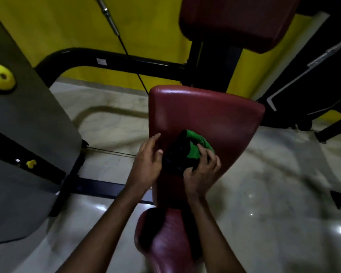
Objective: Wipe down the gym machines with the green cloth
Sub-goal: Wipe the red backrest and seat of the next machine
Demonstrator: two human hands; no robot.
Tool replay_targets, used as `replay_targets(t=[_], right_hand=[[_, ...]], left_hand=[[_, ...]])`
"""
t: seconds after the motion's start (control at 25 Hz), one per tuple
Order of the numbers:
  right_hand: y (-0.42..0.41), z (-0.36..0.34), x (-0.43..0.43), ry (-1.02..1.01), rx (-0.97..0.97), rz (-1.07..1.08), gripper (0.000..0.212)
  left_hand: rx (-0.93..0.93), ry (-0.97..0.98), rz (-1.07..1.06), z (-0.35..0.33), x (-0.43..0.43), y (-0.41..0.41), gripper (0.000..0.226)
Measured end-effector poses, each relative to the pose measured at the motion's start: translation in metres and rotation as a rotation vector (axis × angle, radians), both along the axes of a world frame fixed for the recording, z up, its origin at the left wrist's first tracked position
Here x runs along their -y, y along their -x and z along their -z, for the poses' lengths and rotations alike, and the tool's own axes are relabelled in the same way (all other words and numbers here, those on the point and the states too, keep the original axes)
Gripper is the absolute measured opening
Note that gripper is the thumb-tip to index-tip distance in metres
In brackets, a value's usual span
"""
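A green cloth (197, 146) with a dark fold lies bunched on the dark red padded seat (205, 115) of a gym machine. My right hand (202, 170) grips the cloth from the near side, its fingers curled into the fabric. Just left of the cloth, my left hand (148, 160) rests on the seat's left edge with its fingers loosely extended and the thumb close to the cloth's dark part. A second red pad (161, 239) sits below my forearms, and a red back pad (234, 20) stands above the seat.
A grey weight-stack housing (28, 134) with a yellow knob (0, 77) stands at the left. The black frame tube (106, 62) and a cable (126, 50) cross behind the seat before a yellow wall. Glossy pale floor lies around, with another black machine (313, 85) at the right.
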State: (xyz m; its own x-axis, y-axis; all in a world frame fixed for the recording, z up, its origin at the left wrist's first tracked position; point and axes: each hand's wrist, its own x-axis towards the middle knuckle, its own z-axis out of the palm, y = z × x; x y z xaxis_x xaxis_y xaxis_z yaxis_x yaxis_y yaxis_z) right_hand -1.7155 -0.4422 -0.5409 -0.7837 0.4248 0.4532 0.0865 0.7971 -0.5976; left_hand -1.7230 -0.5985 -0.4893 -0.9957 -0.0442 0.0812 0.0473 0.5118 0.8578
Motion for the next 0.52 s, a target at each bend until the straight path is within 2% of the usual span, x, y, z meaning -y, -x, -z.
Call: replay_targets(t=[0.12,0.2,0.32,0.36,0.52], right_hand=[[0.004,-0.011,-0.004,0.045,-0.002,-0.010,0.069],[0.010,-0.027,-0.016,0.124,-0.074,0.060,0.067],[0.036,-0.064,-0.040,0.310,-0.261,0.167,0.055],[0.043,-0.073,-0.047,0.317,-0.288,0.194,0.051],[0.045,-0.060,-0.039,0.062,-0.178,0.202,0.036]], left_hand=[[-0.081,0.104,0.095,-0.027,0.005,0.020,0.049],[-0.152,0.197,0.120,-0.045,0.001,0.034,0.048],[-0.346,0.450,0.212,-0.067,-0.004,0.062,0.053],[-0.400,0.546,0.269,-0.072,-0.006,0.073,0.054],[-0.446,0.770,0.463,-0.076,-0.020,0.110,0.057]])
